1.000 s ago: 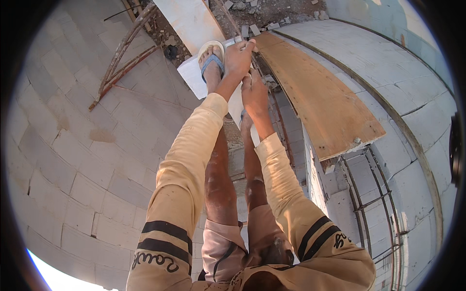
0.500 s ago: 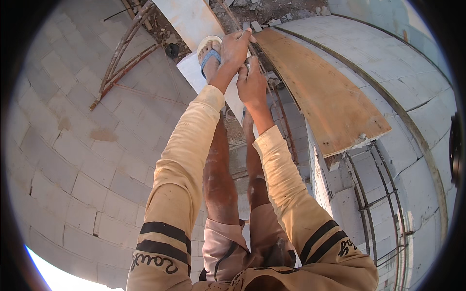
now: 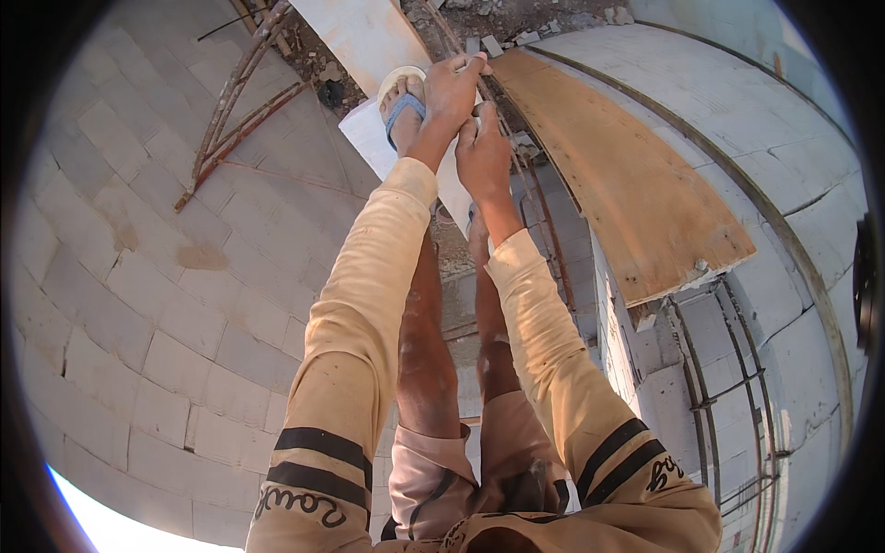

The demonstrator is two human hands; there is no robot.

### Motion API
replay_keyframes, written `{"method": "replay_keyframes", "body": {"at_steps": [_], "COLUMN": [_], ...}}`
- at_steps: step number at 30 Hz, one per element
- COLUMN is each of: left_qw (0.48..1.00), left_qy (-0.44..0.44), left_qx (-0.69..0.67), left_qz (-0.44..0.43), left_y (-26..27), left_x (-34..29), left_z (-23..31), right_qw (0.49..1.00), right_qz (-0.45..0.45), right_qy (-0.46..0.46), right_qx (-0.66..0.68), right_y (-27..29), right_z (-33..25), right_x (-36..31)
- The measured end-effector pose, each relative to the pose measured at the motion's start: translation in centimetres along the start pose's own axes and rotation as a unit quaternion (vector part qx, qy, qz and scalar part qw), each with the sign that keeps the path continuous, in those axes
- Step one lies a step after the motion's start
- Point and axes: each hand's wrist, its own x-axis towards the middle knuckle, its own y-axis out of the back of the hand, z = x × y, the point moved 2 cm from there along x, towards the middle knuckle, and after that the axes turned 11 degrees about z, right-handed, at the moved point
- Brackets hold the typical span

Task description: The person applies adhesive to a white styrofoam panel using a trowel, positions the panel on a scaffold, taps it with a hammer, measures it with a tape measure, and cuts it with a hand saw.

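Note:
My left hand [image 3: 454, 89] is closed near the upper middle, its thumb and fingers pinched beside thin rusty rods [image 3: 542, 217]. Just below and to its right, my right hand [image 3: 485, 158] is also closed, thumb raised against the curled fingers. Whatever the fingers of either hand hold is too small or hidden to make out. Left of the hands, my foot in a flip-flop [image 3: 403, 115] with a blue strap stands on a white slab [image 3: 362, 138]. A pale board [image 3: 358, 37] stretches away beyond the foot.
To the right lies a brown plywood panel [image 3: 636, 184] along a pale block wall [image 3: 737, 120]. Steel bars [image 3: 705, 405] run below it. On the left, a rusty metal frame [image 3: 230, 129] leans by a large block wall [image 3: 157, 304]. Rubble [image 3: 489, 18] lies at the far end.
The view has shifted slightly, so the surroundings sit a little further right. Both hands stay close together by the rods, with their fingers closed as before.

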Motion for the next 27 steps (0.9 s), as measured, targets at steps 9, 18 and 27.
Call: {"method": "replay_keyframes", "body": {"at_steps": [9, 18, 27], "left_qw": [0.982, 0.999, 0.988], "left_qy": [0.075, 0.037, 0.009], "left_qx": [-0.014, 0.013, -0.004], "left_qz": [-0.175, -0.019, -0.154], "left_y": [5.5, -0.5, 2.8], "left_x": [-19.9, -2.2, -17.0], "left_z": [6.4, 0.9, 5.6], "right_qw": [0.996, 0.999, 0.995], "right_qz": [-0.023, -0.019, 0.021], "right_qy": [-0.049, -0.024, -0.046], "right_qx": [0.07, -0.013, 0.089], "right_y": [12.2, 2.4, 10.4], "right_z": [0.1, 2.2, 0.6], "right_x": [-17.2, -2.3, -13.7]}}
